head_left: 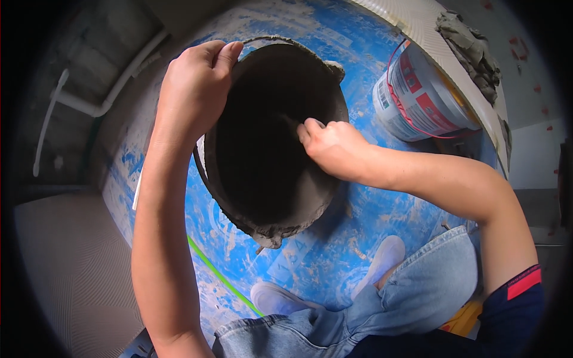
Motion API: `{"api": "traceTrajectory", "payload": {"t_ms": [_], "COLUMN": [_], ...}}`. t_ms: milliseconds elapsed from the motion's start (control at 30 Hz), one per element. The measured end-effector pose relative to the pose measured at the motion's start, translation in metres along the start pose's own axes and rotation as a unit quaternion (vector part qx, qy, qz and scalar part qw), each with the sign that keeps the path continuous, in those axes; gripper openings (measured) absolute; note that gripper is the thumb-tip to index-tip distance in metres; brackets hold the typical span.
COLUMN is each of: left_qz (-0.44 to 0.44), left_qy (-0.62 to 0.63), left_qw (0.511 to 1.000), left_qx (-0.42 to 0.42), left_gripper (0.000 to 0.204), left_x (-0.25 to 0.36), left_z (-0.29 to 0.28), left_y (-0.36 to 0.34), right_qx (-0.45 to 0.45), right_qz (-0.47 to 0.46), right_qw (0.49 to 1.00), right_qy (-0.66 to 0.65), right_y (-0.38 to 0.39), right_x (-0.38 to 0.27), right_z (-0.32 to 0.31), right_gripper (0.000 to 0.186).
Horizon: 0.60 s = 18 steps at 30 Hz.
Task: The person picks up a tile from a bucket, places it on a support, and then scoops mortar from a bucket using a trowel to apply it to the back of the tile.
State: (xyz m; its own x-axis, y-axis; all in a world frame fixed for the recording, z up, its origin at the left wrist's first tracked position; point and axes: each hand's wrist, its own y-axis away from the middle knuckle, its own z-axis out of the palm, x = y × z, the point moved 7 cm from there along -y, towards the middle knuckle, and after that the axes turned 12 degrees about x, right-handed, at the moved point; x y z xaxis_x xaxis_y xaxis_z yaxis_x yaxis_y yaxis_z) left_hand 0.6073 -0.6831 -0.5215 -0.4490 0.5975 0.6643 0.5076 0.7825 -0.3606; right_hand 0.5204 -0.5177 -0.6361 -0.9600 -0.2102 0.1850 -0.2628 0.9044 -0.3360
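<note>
A dark bucket caked with grey mortar tilts in front of me, its mouth turned toward me. My left hand is closed over the bucket's upper left rim, thumb lying across the edge. Over the bucket's right side my right hand reaches into the mouth, fingers curled into a fist. A thin shape seems to run from those fingers into the dark, too dim to name. Deep shadow hides the bucket's inside. Dried mortar lumps cling to the rim at its top right and at the bottom.
A white pail with red labels and a red handle stands at the right. Behind it, a pale ridged panel carries a heap of grey mortar. A green strip crosses the smeared blue floor sheet. White pipes run at the left.
</note>
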Motion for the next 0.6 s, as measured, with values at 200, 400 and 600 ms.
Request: {"api": "traceTrajectory", "payload": {"t_ms": [200, 400, 600], "left_qz": [0.008, -0.023, -0.003], "left_qy": [0.017, -0.003, 0.012], "left_qw": [0.999, 1.0, 1.0], "left_qx": [0.028, -0.006, 0.006], "left_gripper": [0.037, 0.037, 0.038], "left_x": [-0.006, -0.002, -0.003], "left_z": [0.0, 0.0, 0.004], "left_y": [0.0, -0.004, 0.0], "right_qx": [-0.177, -0.091, 0.049], "right_qz": [-0.004, -0.003, -0.072], "right_qw": [0.982, 0.995, 0.993], "right_qy": [-0.065, -0.046, 0.084], "right_y": [0.022, -0.016, -0.02], "right_x": [-0.019, -0.005, 0.002], "right_z": [0.013, -0.026, -0.012], "right_gripper": [0.027, 0.035, 0.039]}}
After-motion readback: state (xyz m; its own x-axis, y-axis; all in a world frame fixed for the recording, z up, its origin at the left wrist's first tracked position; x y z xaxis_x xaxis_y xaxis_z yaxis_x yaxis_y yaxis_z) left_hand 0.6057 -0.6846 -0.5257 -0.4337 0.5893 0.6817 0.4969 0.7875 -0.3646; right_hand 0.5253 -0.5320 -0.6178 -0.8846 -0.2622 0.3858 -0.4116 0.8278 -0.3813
